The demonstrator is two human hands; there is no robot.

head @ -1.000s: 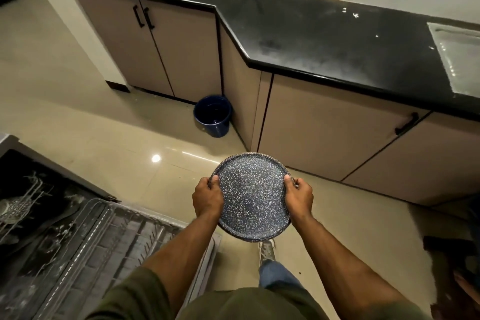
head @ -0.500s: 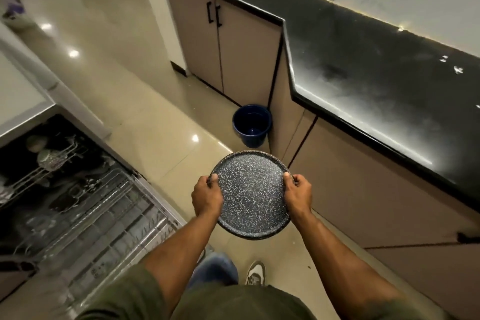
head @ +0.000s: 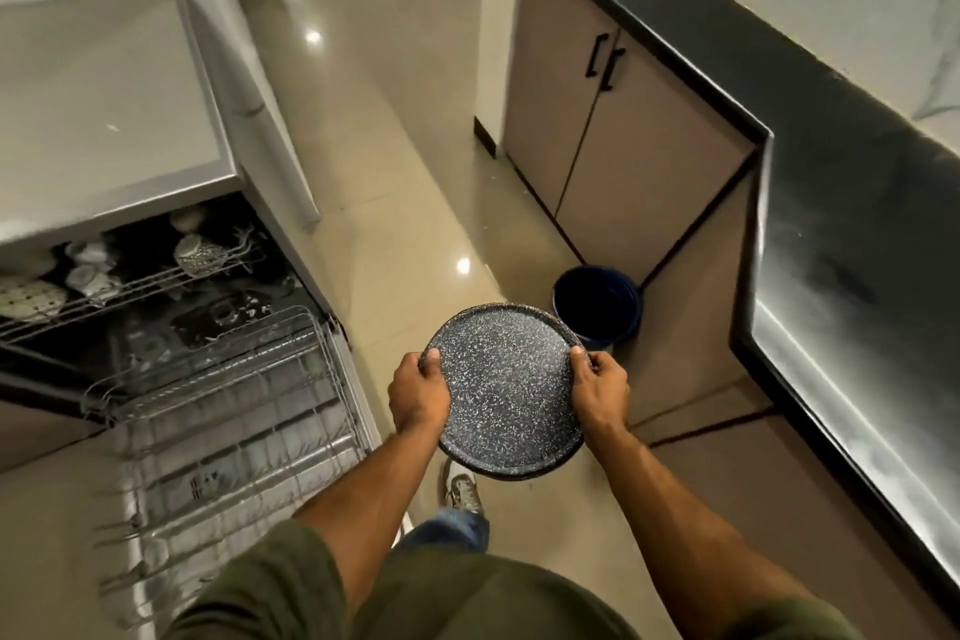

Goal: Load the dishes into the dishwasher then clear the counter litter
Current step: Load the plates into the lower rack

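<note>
The shiny beige tile floor [head: 395,130] runs down the middle of the kitchen. On the right is the long black stone tabletop [head: 852,203] over tan cupboard doors [head: 613,140] with black handles. On the left stands the big grey dishwasher [head: 104,120] with its door down. Its pulled-out wire bottom rack [head: 228,411] sits low by the person's left arm, and the top rack [head: 119,286] holds a few pale dishes. A round dark blue bucket [head: 597,307] sits on the floor beside the cupboards. The round, dark, white-speckled plate [head: 506,390] is up in the air over the floor, between the dishwasher and the tabletop. The left hand [head: 418,392] grips its left edge and the right hand [head: 600,387] grips its right edge, thumbs on top. A shoe [head: 464,491] shows below the plate.
</note>
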